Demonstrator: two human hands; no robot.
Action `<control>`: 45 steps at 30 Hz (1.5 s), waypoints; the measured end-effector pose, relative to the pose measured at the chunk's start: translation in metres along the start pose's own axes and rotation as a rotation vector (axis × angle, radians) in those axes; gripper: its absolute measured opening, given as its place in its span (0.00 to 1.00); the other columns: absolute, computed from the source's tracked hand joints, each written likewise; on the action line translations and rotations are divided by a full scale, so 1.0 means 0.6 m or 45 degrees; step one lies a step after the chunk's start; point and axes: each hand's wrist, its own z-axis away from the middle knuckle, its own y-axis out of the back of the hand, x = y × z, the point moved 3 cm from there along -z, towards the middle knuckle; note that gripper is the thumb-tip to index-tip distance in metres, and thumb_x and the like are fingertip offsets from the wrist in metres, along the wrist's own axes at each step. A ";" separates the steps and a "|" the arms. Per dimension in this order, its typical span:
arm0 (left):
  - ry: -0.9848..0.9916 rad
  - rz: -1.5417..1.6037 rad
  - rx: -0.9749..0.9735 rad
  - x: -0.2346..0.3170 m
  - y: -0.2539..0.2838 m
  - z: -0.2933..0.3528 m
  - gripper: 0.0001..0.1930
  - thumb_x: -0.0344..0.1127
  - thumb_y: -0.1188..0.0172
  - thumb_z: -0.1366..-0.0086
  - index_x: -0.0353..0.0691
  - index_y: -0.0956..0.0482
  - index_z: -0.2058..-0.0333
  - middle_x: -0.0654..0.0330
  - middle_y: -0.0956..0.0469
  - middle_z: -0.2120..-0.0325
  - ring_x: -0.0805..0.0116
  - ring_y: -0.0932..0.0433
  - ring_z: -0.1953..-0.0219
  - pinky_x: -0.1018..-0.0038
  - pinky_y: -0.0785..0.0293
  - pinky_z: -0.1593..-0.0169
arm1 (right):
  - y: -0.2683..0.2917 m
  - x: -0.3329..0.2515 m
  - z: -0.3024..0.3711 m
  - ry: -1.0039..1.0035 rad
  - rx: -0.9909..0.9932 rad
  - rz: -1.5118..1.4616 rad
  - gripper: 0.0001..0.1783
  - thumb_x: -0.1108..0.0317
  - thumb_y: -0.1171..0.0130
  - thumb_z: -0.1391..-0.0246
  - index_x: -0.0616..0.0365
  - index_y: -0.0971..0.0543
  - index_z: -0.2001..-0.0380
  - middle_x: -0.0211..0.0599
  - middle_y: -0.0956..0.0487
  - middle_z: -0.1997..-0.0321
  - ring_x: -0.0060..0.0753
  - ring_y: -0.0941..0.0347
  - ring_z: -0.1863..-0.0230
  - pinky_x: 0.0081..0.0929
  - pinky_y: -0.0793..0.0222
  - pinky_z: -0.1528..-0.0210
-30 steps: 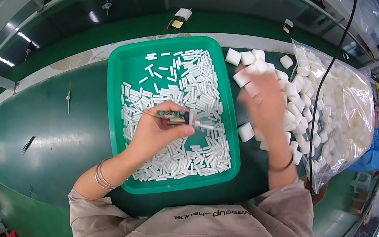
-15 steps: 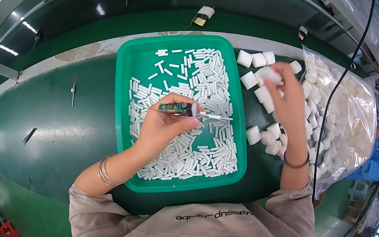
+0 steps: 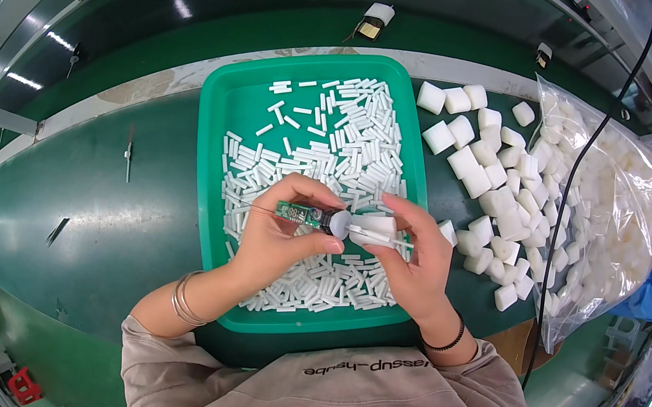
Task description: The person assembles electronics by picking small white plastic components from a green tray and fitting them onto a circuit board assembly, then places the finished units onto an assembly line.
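Note:
My left hand [image 3: 281,226] is closed on a small electronic assembly [image 3: 303,214], with a green circuit board, a grey round end and thin wires trailing left. From its round end a thin white stem [image 3: 379,236] points right. Closed around a white foam plug [image 3: 372,226], my right hand [image 3: 421,261] brings it beside that stem. Whether the foam wraps the stem or only lies against it, I cannot tell. Both hands are above a green tray [image 3: 208,142] holding many short white tubes [image 3: 322,284].
White foam plugs [image 3: 501,201] lie in a heap right of the tray, spilling from a clear plastic bag [image 3: 611,206]. A black cable [image 3: 572,183] hangs across the bag. Beyond the table edge stands another assembly with white foam [image 3: 375,19]. A thin part [image 3: 128,155] lies on the left.
My right hand has come from the foam heap to the left and down, carrying a foam plug to the assembly. My left hand has lowered slightly with the assembly.

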 end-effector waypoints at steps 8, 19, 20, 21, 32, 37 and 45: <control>-0.066 -0.070 -0.106 -0.012 -0.002 0.000 0.19 0.22 0.31 0.62 0.36 0.28 0.69 0.60 0.25 0.69 0.73 0.26 0.63 0.77 0.30 0.57 | 0.009 0.007 0.015 0.092 0.150 -0.072 0.20 0.75 0.36 0.63 0.61 0.28 0.63 0.40 0.25 0.71 0.32 0.29 0.73 0.24 0.34 0.70; 0.088 -0.134 -0.251 -0.012 -0.014 0.001 0.17 0.23 0.32 0.61 0.34 0.25 0.69 0.60 0.25 0.70 0.73 0.25 0.65 0.78 0.29 0.58 | 0.009 -0.013 0.008 0.628 0.125 0.125 0.14 0.66 0.32 0.72 0.56 0.25 0.78 0.34 0.24 0.68 0.34 0.28 0.72 0.24 0.31 0.73; 0.119 -0.130 -0.271 -0.013 -0.016 0.002 0.17 0.23 0.32 0.60 0.34 0.25 0.69 0.60 0.24 0.70 0.74 0.25 0.66 0.79 0.29 0.59 | 0.011 -0.014 0.010 0.627 0.124 0.123 0.14 0.66 0.32 0.72 0.56 0.25 0.78 0.34 0.24 0.68 0.34 0.28 0.72 0.24 0.31 0.73; 0.121 -0.130 -0.268 -0.013 -0.016 0.003 0.17 0.23 0.32 0.60 0.34 0.25 0.69 0.60 0.24 0.70 0.74 0.25 0.66 0.79 0.29 0.59 | 0.013 -0.015 0.011 0.596 0.078 0.172 0.14 0.67 0.32 0.73 0.56 0.25 0.80 0.34 0.24 0.68 0.34 0.27 0.72 0.23 0.31 0.72; -0.199 -0.767 -0.171 0.014 -0.024 0.002 0.15 0.25 0.31 0.63 0.34 0.23 0.72 0.58 0.23 0.72 0.71 0.24 0.70 0.80 0.28 0.65 | -0.007 0.019 0.032 0.089 0.220 -0.596 0.19 0.75 0.32 0.68 0.61 0.26 0.68 0.40 0.23 0.66 0.29 0.27 0.66 0.22 0.32 0.65; -0.345 -0.735 -0.118 0.012 -0.026 0.003 0.15 0.29 0.31 0.60 0.35 0.24 0.71 0.58 0.24 0.75 0.66 0.24 0.73 0.77 0.27 0.70 | 0.002 0.023 0.025 -0.177 -0.011 -0.534 0.18 0.78 0.37 0.62 0.65 0.28 0.63 0.39 0.25 0.62 0.28 0.28 0.62 0.21 0.33 0.60; -0.501 -0.738 -0.113 0.021 -0.028 0.005 0.13 0.27 0.34 0.57 0.34 0.25 0.70 0.56 0.24 0.71 0.65 0.24 0.69 0.76 0.27 0.69 | 0.001 0.020 0.022 -0.180 0.049 -0.641 0.14 0.80 0.41 0.58 0.66 0.27 0.64 0.40 0.25 0.63 0.29 0.28 0.61 0.21 0.33 0.59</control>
